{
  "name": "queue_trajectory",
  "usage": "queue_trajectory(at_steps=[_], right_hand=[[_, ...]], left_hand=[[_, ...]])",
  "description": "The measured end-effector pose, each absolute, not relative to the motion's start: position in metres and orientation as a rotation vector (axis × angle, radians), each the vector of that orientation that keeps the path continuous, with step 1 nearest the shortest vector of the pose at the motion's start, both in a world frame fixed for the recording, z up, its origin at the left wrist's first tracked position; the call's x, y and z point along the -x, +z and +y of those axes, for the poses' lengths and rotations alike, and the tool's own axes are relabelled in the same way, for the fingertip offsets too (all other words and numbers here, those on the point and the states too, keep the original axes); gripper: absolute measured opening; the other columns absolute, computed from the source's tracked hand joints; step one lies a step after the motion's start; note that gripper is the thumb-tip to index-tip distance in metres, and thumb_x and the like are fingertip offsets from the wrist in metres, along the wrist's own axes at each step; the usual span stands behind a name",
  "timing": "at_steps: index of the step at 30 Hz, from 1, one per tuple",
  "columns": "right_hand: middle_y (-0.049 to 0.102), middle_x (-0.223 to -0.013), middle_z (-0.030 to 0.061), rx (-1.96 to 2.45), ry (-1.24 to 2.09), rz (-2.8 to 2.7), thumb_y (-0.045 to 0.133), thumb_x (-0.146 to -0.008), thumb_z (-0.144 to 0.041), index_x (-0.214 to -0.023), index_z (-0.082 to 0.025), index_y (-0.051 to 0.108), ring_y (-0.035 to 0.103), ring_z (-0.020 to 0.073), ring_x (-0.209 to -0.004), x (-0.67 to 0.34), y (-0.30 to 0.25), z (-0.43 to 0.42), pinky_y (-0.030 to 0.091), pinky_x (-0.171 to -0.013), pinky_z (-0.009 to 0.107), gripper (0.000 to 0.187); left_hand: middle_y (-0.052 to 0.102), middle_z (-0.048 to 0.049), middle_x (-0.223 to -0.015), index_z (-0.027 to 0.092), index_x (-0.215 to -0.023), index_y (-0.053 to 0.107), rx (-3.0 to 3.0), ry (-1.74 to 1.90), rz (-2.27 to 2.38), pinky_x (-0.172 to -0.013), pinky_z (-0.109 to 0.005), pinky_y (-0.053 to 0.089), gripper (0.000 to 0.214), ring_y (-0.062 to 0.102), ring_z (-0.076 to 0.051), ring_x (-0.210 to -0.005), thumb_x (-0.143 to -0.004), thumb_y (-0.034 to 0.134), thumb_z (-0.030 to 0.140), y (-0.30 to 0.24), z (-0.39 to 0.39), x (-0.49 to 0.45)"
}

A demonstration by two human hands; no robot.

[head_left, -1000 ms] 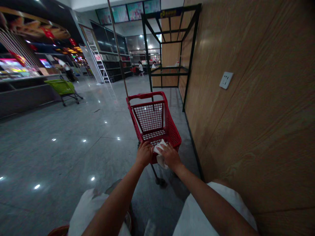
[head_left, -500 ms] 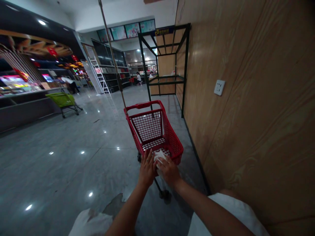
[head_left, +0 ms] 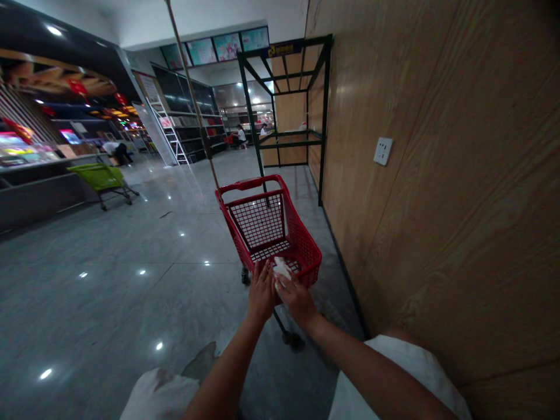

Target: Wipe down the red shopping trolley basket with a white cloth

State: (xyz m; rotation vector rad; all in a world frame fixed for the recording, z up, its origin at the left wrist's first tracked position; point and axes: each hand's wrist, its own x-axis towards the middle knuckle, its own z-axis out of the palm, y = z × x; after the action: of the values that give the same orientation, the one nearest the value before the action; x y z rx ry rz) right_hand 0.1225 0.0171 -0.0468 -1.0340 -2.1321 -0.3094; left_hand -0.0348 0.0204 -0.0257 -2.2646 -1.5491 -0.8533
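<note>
- Right hand (head_left: 298, 297) is pinching a white cloth (head_left: 281, 267) above the red cart (head_left: 303, 239).
- Left hand (head_left: 262, 294) beside it is pointing straight fingers forward; I'm judging bracing prevents rolling.

Pretty dim in here tbh, ceiling light (head_left: 55, 30) glowing up top, glare spots dotting the shiny floor (head_left: 131, 315), far stuff kinda soft, top-right corner nearly black.
</note>
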Motion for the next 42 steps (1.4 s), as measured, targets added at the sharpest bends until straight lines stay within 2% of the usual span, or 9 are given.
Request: queue_trajectory(at_steps=[4,10,19,23,25,30,33,38,42], right_hand=[[0.055,-0.135,0.0049,0.984,-0.336,-2.217,0.049,-0.088,-0.008,-0.126,-0.021,0.058,0.038,0.0247,-0.133,-0.134,-0.041,0.024,0.045,-0.103,0.039,0.041],[0.051,-0.138,0.0092,1.365,-0.307,-2.037,0.046,-0.083,0.0,-0.128,-0.018,0.056,0.042,0.0263,-0.131,-0.197,-0.032,0.052,0.049,-0.097,0.041,0.049],[0.05,-0.139,0.0089,1.07,-0.275,-2.24,0.044,-0.087,-0.006,-0.135,-0.02,0.051,0.051,0.0237,-0.121,-0.109,-0.045,0.012,0.049,-0.096,0.037,0.05],[0.055,-0.133,0.0064,1.104,-0.292,-2.262,0.046,-0.087,-0.006,-0.134,-0.03,0.051,0.048,0.0252,-0.122,-0.137,-0.039,0.025,0.044,-0.1,0.045,0.053],[0.057,-0.128,0.0069,1.177,-0.295,-2.186,0.047,-0.086,-0.006,-0.132,-0.029,0.052,0.046,0.0259,-0.122,-0.162,-0.036,0.037,0.04,-0.104,0.049,0.052],[0.055,-0.128,0.0074,1.277,-0.174,-2.061,0.045,-0.085,-0.007,-0.132,-0.027,0.053,0.047,0.0233,-0.121,-0.18,-0.033,0.044,0.051,-0.092,0.039,0.052],[0.054,-0.13,0.0078,1.264,-0.148,-2.116,0.041,-0.086,-0.007,-0.131,-0.027,0.054,0.05,0.0226,-0.117,-0.151,-0.035,0.03,0.052,-0.09,0.037,0.05],[0.054,-0.133,0.009,1.097,-0.192,-2.216,0.045,-0.087,-0.009,-0.134,-0.023,0.051,0.045,0.0249,-0.124,-0.115,-0.029,0.013,0.041,-0.104,0.043,0.049],[0.059,-0.12,0.0088,1.121,-0.198,-2.25,0.048,-0.087,-0.013,-0.126,-0.026,0.056,0.051,0.024,-0.117,-0.136,-0.024,0.023,0.021,-0.112,0.056,0.042]], left_hand=[[0.043,-0.0116,-0.145,0.015,-0.138,0.043,2.267,-0.804,-1.578,-0.111,-0.057,0.031,0.045,0.01,-0.027,-0.144,-0.096,0.03,0.027,-0.024,0.023,0.041],[0.043,-0.009,-0.145,0.014,-0.135,0.046,2.244,-0.839,-1.655,-0.113,-0.055,0.029,0.045,0.009,-0.027,-0.144,-0.096,0.03,0.028,-0.02,0.028,0.037],[0.042,-0.0118,-0.146,0.012,-0.136,0.044,2.25,-0.856,-1.65,-0.113,-0.056,0.029,0.046,0.006,-0.027,-0.145,-0.095,0.031,0.027,-0.022,0.027,0.04],[0.042,-0.0094,-0.146,0.017,-0.137,0.044,2.254,-0.852,-1.676,-0.112,-0.056,0.03,0.046,0.011,-0.027,-0.145,-0.095,0.031,0.029,-0.019,0.026,0.045],[0.043,-0.0087,-0.146,0.018,-0.137,0.044,2.249,-0.874,-1.686,-0.112,-0.056,0.03,0.045,0.011,-0.027,-0.145,-0.096,0.031,0.029,-0.018,0.026,0.044],[0.043,-0.0107,-0.145,0.014,-0.134,0.048,2.241,-0.927,-1.678,-0.114,-0.056,0.029,0.045,0.007,-0.027,-0.145,-0.095,0.031,0.029,-0.018,0.028,0.033],[0.042,-0.0123,-0.146,0.012,-0.134,0.047,2.23,-0.963,-1.647,-0.114,-0.055,0.028,0.045,0.002,-0.026,-0.145,-0.095,0.03,0.027,-0.019,0.028,0.031],[0.043,-0.0126,-0.145,0.012,-0.135,0.045,2.257,-0.95,-1.614,-0.113,-0.056,0.029,0.044,0.004,-0.027,-0.145,-0.095,0.031,0.025,-0.021,0.024,0.038],[0.042,-0.01,-0.146,0.014,-0.137,0.043,2.257,-0.93,-1.649,-0.114,-0.054,0.029,0.045,0.006,-0.026,-0.145,-0.095,0.032,0.027,-0.019,0.021,0.04]])
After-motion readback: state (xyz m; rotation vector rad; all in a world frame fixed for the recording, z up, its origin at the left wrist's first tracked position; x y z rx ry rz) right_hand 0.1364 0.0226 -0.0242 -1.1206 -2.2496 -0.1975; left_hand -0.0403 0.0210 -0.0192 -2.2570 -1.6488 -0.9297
